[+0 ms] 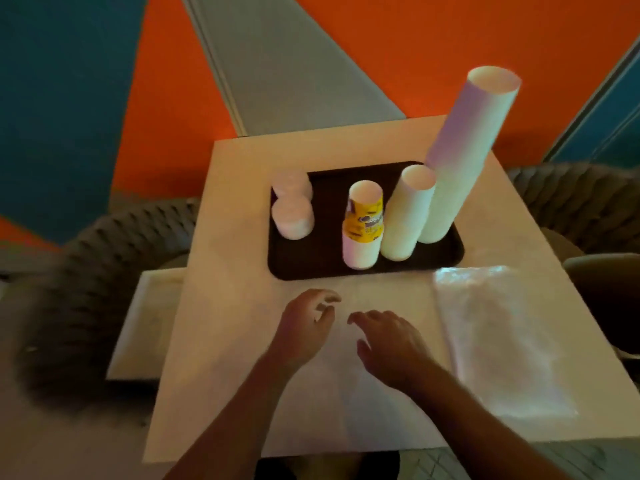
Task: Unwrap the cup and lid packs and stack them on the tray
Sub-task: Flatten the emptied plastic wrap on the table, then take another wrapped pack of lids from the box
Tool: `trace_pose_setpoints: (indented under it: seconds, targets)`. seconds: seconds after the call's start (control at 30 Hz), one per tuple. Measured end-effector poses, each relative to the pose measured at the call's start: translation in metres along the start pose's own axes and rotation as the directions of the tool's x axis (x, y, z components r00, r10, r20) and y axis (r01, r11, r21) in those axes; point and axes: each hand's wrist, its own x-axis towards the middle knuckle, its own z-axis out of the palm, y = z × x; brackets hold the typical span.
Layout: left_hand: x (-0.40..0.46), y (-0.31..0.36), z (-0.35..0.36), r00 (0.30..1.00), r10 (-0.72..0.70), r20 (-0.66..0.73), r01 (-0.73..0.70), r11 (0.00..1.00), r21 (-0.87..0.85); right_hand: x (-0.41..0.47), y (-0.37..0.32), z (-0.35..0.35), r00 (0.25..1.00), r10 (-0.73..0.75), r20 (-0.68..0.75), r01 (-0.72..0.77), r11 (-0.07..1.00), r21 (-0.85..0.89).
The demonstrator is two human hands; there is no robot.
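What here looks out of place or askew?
The tallest cup stack at the tray's right end leans right, though the wide lens may exaggerate it. One yellow printed cup sits among plain white ones. Plastic wrap lies on the table.

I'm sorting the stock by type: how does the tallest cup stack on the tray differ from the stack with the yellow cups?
The tallest cup stack is plain white throughout; the yellow-printed stack has yellow printed cups above white ones. The tallest rises far higher and leans; the yellow-printed one is the shortest cup stack. The tallest stands at the tray's right edge, the other mid-tray. Both stand open end up, unwrapped.
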Motion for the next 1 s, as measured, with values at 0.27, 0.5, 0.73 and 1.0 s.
trace_pose_setpoints:
  seconds: [0.27, 0.5, 0.73, 1.0]
  targets:
    - [-0.022, -0.105, -0.12, 0.947, -0.268, -0.176, 0.26, 0.963, -0.065, 0.093, -0.127, 0.018, 0.981, -0.189, 0.046, 0.191, 0.98, -0.046]
    - [-0.003, -0.202, -0.203, 0.845, -0.441, -0.302, 0.411, 0.897, -0.161, 0.157, -0.217, 0.057, 0.973, -0.192, 0.124, 0.201, 0.977, -0.066]
    - [0.045, -0.309, -0.235, 0.758, -0.635, -0.147, 0.638, 0.769, -0.031, 0.189, -0.257, 0.094, 0.971, -0.046, 0.233, 0.085, 0.984, -0.159]
    - [0.097, -0.367, -0.217, 0.79, -0.608, 0.081, 0.577, 0.782, 0.237, 0.196, -0.271, 0.1, 0.968, 0.052, 0.247, -0.005, 0.982, -0.187]
